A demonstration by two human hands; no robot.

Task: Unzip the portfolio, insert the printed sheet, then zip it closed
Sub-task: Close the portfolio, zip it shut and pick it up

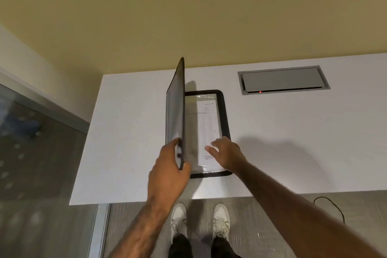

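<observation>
The portfolio (224, 115) lies open near the middle of the white table (293, 142), its cover (176, 111) raised almost on edge and hiding its left half. Your left hand (167, 172) clamps the cover's near corner. The printed sheet (206, 130) lies inside, its text too blurred to read; your right hand (227, 153) rests on it, fingers spread.

Bare forearms (146, 216) without sleeves, pale grey-white laced sneakers (221, 223), dark trousers (180, 247)
</observation>
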